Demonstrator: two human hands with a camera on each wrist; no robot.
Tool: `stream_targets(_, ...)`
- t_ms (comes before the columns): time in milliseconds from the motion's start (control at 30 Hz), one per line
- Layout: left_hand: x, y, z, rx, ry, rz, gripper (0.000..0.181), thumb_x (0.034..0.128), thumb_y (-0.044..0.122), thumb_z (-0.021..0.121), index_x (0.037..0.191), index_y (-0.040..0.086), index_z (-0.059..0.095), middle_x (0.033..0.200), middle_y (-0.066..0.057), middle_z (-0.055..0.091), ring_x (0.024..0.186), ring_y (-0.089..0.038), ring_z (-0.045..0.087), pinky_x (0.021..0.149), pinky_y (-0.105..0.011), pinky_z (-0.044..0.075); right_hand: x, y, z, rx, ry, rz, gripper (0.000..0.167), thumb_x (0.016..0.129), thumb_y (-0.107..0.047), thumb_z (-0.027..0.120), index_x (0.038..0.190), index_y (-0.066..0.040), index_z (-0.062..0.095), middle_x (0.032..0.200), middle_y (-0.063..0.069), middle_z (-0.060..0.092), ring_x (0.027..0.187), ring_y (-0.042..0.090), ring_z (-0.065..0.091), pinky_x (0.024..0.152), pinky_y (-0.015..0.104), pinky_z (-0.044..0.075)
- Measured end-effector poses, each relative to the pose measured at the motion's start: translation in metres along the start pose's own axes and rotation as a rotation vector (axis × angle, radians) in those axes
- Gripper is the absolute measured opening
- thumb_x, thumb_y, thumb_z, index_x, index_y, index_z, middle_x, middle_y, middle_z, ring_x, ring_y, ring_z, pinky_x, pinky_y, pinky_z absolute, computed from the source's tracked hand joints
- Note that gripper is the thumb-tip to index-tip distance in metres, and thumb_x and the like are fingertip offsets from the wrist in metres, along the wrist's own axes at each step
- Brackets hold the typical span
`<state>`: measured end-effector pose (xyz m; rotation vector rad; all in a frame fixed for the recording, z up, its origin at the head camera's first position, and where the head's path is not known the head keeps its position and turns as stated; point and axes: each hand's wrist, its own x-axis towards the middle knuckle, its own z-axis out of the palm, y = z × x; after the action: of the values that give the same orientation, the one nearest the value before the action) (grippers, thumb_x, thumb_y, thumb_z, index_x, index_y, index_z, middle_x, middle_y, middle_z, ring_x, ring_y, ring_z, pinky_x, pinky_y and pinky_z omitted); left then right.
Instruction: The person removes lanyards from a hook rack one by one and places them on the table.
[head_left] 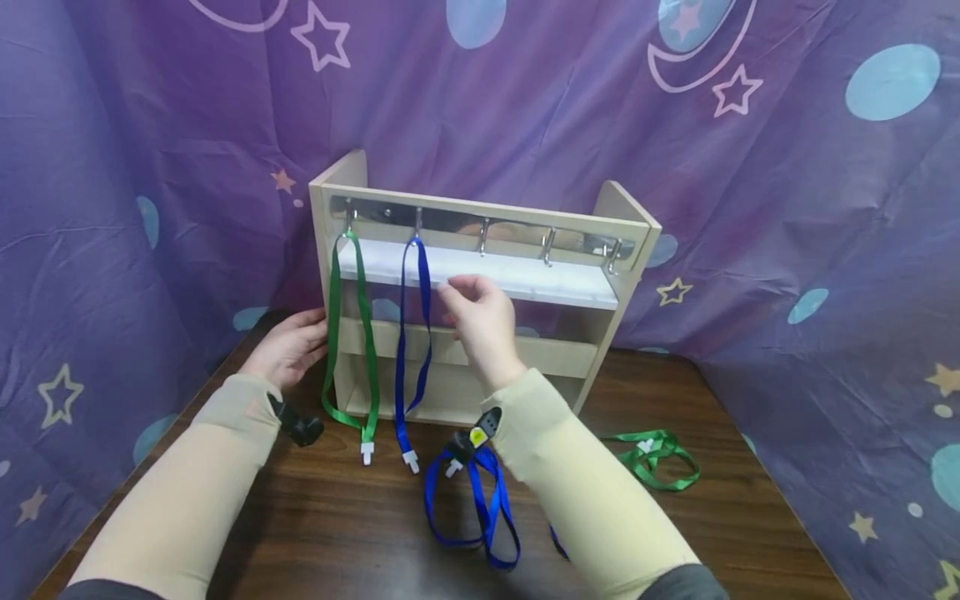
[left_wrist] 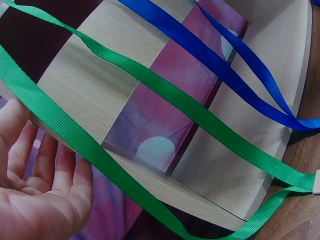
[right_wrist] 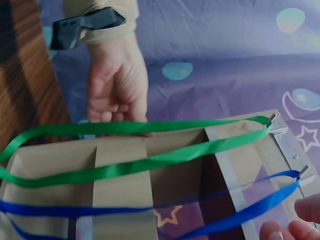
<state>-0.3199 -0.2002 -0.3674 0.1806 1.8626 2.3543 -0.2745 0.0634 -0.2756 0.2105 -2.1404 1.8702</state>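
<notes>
A green lanyard (head_left: 367, 325) and a blue lanyard (head_left: 400, 350) hang side by side from the two left hooks of a light wooden rack (head_left: 487, 208), their white clips at the bottom. My left hand (head_left: 292, 346) touches the rack's left side panel with extended fingers, beside the green lanyard; the left wrist view shows the palm (left_wrist: 45, 210) holding nothing. Just right of the hanging blue lanyard, my right hand (head_left: 483, 325) is raised in front of the white shelf (head_left: 517, 271). Its fingers are loosely bent, apart from the strap, with nothing visible in them.
Three metal hooks (head_left: 550, 246) on the right carry nothing. On the dark wooden table (head_left: 352, 533), another blue lanyard (head_left: 480, 508) lies under my right wrist, and a green one (head_left: 660, 458) lies to the right. My right forearm partly covers more blue strap (head_left: 558, 542). Patterned purple cloth (head_left: 510, 108) surrounds the table.
</notes>
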Motion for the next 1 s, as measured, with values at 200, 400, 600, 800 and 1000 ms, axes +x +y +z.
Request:
stream_targets(200,0.000,0.001,0.000,-0.005,0.004,-0.006,0.060,0.1015,0.010,0.048,0.150,-0.006,0.016,0.095,0.014,0.064,0.095,0.000,0.057,0.116,-0.045,0.015,0.004,-0.006,0.020,0.124,0.053,0.022,0.034,0.089,-0.016,0.069,0.117,0.001,0.061,0.106,0.009,0.066,0.067,0.018,0.059,0.057,0.031,0.052)
stream_targets(400,0.000,0.001,0.000,-0.016,0.003,-0.011,0.060,0.1015,0.010,0.048,0.150,-0.006,0.016,0.093,0.014,0.065,0.094,0.001,0.057,0.116,-0.045,0.016,0.010,-0.013,0.036,0.159,0.105,0.011,0.038,0.087,-0.015,0.070,0.120,-0.002,0.058,0.117,0.009,0.061,0.070,0.015,0.059,0.053,0.026,0.050)
stream_targets(600,0.002,0.000,0.000,-0.005,0.003,-0.014,0.060,0.1012,0.011,0.049,0.150,-0.006,0.018,0.093,0.014,0.065,0.094,-0.001,0.057,0.114,-0.043,0.020,0.018,-0.016,0.044,0.040,0.129,-0.041,0.036,0.086,-0.016,0.071,0.117,-0.002,0.059,0.116,0.009,0.061,0.088,0.018,0.062,0.075,0.028,0.053)
stream_targets(800,0.002,0.001,-0.001,0.005,0.002,-0.010,0.058,0.1019,0.011,0.047,0.150,-0.005,0.018,0.095,0.014,0.065,0.096,-0.001,0.057,0.116,-0.045,0.017,0.022,-0.020,0.049,-0.058,0.126,-0.057,0.031,0.085,-0.019,0.071,0.110,-0.003,0.063,0.104,0.006,0.065,0.093,0.018,0.059,0.082,0.028,0.048)
stream_targets(1000,0.002,0.001,-0.001,0.007,0.013,-0.022,0.059,0.1014,0.011,0.049,0.150,-0.004,0.019,0.094,0.014,0.065,0.096,-0.002,0.057,0.115,-0.045,0.018,0.019,-0.021,0.049,-0.024,0.133,-0.037,0.020,0.089,-0.020,0.068,0.102,-0.005,0.067,0.090,0.005,0.067,0.067,0.014,0.059,0.058,0.026,0.051)
